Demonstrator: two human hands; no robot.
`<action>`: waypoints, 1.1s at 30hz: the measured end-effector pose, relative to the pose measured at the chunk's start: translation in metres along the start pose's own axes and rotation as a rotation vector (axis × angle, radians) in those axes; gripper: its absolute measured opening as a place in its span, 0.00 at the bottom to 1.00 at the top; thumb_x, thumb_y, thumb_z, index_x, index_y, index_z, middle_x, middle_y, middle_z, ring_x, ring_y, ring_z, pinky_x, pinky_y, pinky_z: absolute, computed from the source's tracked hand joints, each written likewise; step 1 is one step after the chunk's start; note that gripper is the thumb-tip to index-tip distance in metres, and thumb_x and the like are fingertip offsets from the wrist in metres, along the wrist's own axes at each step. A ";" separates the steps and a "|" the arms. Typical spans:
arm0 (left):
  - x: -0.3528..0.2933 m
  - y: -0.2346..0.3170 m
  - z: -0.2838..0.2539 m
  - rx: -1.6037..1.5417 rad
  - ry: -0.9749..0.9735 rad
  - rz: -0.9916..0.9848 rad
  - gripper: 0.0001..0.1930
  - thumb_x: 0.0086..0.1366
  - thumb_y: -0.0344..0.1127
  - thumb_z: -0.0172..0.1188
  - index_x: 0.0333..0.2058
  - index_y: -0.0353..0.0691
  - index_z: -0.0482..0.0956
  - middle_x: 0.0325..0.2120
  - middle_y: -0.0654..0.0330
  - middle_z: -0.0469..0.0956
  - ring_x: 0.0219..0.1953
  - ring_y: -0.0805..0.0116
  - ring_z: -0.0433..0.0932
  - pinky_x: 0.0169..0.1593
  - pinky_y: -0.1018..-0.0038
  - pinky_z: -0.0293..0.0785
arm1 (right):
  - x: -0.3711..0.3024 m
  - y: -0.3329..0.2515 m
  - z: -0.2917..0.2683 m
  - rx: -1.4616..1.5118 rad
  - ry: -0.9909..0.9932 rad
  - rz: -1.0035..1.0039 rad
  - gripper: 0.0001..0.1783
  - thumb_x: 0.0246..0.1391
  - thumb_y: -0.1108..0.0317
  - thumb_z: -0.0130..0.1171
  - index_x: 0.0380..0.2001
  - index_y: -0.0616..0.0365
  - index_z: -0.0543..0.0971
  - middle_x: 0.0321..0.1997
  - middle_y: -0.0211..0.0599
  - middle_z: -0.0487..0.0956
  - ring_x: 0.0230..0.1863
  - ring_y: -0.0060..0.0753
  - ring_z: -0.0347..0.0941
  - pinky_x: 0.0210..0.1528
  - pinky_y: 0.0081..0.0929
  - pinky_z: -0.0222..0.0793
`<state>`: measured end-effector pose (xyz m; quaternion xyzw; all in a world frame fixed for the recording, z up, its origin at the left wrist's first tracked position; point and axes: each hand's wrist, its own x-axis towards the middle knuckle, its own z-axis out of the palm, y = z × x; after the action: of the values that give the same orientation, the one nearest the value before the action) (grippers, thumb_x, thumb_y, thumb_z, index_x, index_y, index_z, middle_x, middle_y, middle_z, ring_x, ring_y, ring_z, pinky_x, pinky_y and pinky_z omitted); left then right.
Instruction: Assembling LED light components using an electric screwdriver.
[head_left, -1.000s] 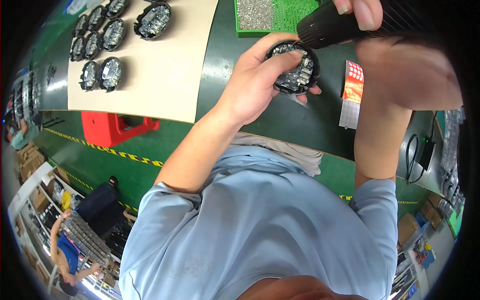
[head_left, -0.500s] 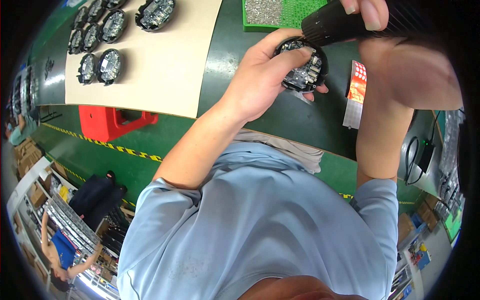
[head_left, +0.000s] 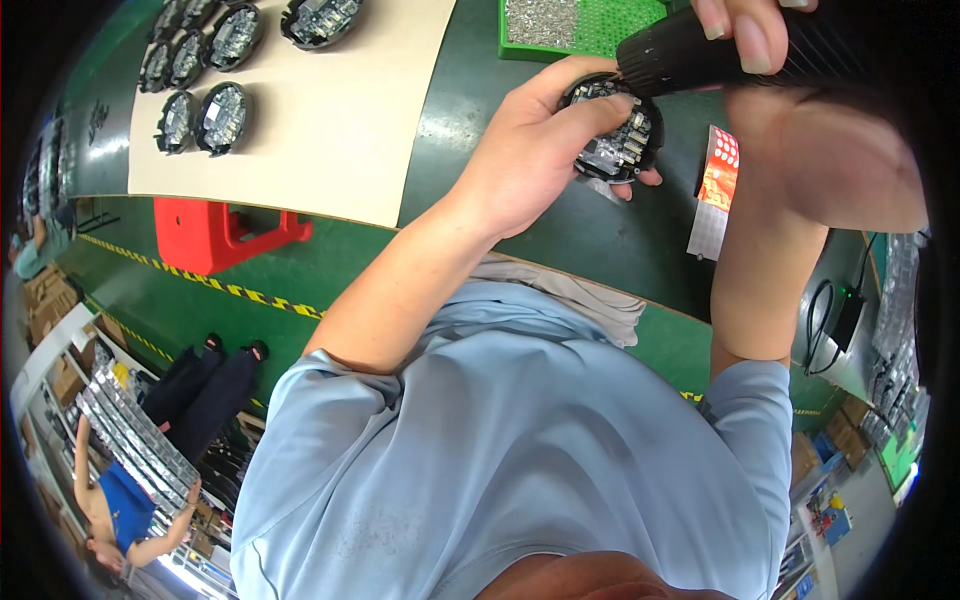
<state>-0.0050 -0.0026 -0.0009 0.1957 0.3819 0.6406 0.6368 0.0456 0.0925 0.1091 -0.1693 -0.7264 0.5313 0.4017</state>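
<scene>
A round black housing with a circuit board (head_left: 630, 148) sits in the grip of my left hand (head_left: 530, 145). The thumb presses on the board while fingertips show beneath the far rim. My right hand (head_left: 838, 165) is wrapped round a thick black ribbed power screwdriver (head_left: 690, 52), its fingers over the top and the heel of the hand blurred. The tool's nose points left and reaches the upper edge of the housing, beside my left fingers. Its bit and any screw under it are too small or hidden to make out.
Several similar round board housings (head_left: 222, 118) stand on a beige sheet (head_left: 310, 150) at the left. Behind my hands is a green tray (head_left: 610, 28) of small metal parts. An orange-and-silver strip (head_left: 718, 185) lies near my right forearm. A red stool (head_left: 190, 235) and another person (head_left: 130, 500) are at the left.
The view has shifted slightly. Both hands, the housing and the screwdriver keep nearly the same places relative to each other. The person at the left has moved a little.
</scene>
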 end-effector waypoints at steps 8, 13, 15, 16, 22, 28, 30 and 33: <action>0.000 -0.001 -0.004 -0.008 0.006 0.007 0.14 0.74 0.33 0.51 0.54 0.34 0.74 0.37 0.49 0.84 0.36 0.56 0.87 0.32 0.71 0.79 | 0.001 0.004 0.003 0.027 -0.030 0.009 0.36 0.72 0.38 0.39 0.47 0.66 0.77 0.30 0.38 0.81 0.29 0.22 0.79 0.36 0.20 0.76; 0.002 -0.001 -0.001 -0.010 -0.014 0.003 0.14 0.74 0.32 0.52 0.54 0.34 0.74 0.37 0.49 0.84 0.36 0.56 0.87 0.32 0.71 0.79 | 0.001 0.005 -0.004 0.021 -0.030 0.019 0.36 0.72 0.38 0.38 0.47 0.66 0.77 0.30 0.38 0.81 0.29 0.22 0.79 0.36 0.20 0.76; 0.000 0.000 -0.006 -0.005 0.010 0.010 0.14 0.74 0.32 0.52 0.54 0.34 0.74 0.37 0.49 0.84 0.36 0.56 0.87 0.32 0.71 0.79 | 0.001 0.004 0.008 0.048 -0.050 0.016 0.37 0.72 0.38 0.38 0.47 0.66 0.77 0.30 0.38 0.81 0.29 0.22 0.79 0.36 0.20 0.76; 0.000 0.000 -0.006 -0.008 0.007 0.009 0.14 0.74 0.32 0.52 0.54 0.34 0.74 0.37 0.49 0.84 0.36 0.56 0.87 0.32 0.71 0.79 | 0.001 0.006 0.006 0.046 -0.052 0.018 0.37 0.72 0.38 0.38 0.47 0.66 0.77 0.30 0.39 0.81 0.29 0.22 0.79 0.36 0.20 0.76; 0.000 -0.003 -0.005 -0.006 0.009 0.019 0.14 0.74 0.30 0.52 0.54 0.32 0.73 0.37 0.49 0.83 0.36 0.55 0.87 0.32 0.69 0.80 | 0.002 0.011 0.004 0.057 -0.069 0.025 0.37 0.72 0.38 0.38 0.47 0.66 0.77 0.30 0.39 0.81 0.29 0.23 0.79 0.36 0.20 0.76; 0.003 -0.006 -0.003 0.000 -0.009 0.023 0.15 0.74 0.30 0.51 0.55 0.31 0.73 0.37 0.49 0.83 0.35 0.55 0.87 0.32 0.69 0.81 | 0.000 0.002 0.003 0.066 -0.074 0.015 0.37 0.72 0.38 0.38 0.47 0.66 0.77 0.30 0.39 0.81 0.29 0.23 0.79 0.35 0.20 0.76; 0.000 -0.004 -0.009 0.034 0.026 0.037 0.14 0.74 0.31 0.51 0.54 0.32 0.73 0.37 0.47 0.83 0.35 0.55 0.87 0.31 0.69 0.80 | 0.000 0.004 0.009 0.097 -0.090 0.006 0.37 0.72 0.38 0.38 0.47 0.66 0.77 0.30 0.39 0.81 0.28 0.23 0.79 0.35 0.20 0.76; 0.003 -0.004 0.000 0.043 0.000 0.018 0.15 0.74 0.31 0.50 0.57 0.35 0.72 0.38 0.45 0.83 0.35 0.54 0.87 0.31 0.70 0.80 | -0.002 0.003 -0.011 0.062 -0.058 0.006 0.37 0.72 0.38 0.38 0.46 0.66 0.77 0.30 0.39 0.81 0.28 0.23 0.79 0.35 0.20 0.76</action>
<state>-0.0026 -0.0003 -0.0044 0.2130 0.3938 0.6378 0.6267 0.0549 0.0997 0.1072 -0.1436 -0.7205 0.5594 0.3838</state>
